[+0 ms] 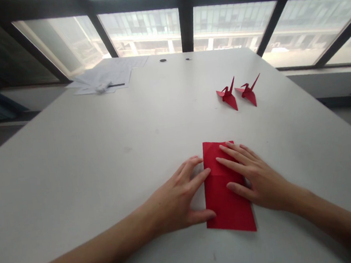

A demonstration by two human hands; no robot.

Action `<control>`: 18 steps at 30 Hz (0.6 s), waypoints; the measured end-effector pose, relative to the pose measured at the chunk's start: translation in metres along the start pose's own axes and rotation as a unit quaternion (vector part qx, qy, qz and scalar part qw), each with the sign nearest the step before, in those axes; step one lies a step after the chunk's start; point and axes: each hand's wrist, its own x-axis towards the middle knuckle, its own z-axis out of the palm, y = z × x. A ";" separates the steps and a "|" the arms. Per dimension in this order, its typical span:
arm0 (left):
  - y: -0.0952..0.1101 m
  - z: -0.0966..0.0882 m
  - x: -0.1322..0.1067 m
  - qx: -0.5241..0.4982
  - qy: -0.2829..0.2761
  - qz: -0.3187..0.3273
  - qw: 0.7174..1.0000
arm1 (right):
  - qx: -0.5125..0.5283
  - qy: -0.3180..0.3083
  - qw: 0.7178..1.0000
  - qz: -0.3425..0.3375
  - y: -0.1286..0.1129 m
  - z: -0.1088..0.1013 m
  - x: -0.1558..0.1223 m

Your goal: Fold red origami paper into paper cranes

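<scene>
Lying at the lower centre of the frame is a creased red paper sheet (225, 203) on the white bench (103, 156). The left hand (185, 193), wide, touches its left edge; the right hand (253, 175), spread, rests over its right side. Two red paper cranes (229, 98) stand upper right.

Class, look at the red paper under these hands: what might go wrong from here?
The right hand lies spread on the red paper while the left hand touches its edge; uneven pressure might skew the sheet. The two paper cranes stand farther back; a careless forward reach could knock them.
</scene>
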 end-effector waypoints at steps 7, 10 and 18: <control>-0.002 0.000 0.001 0.003 -0.007 0.013 1.000 | 0.003 0.000 1.000 0.001 0.000 0.000 0.000; -0.002 -0.001 0.001 0.006 -0.013 0.014 1.000 | 0.011 0.004 1.000 0.000 -0.001 0.000 0.000; -0.002 0.000 0.001 -0.001 -0.005 0.016 1.000 | 0.023 0.060 0.997 0.044 0.001 0.003 -0.002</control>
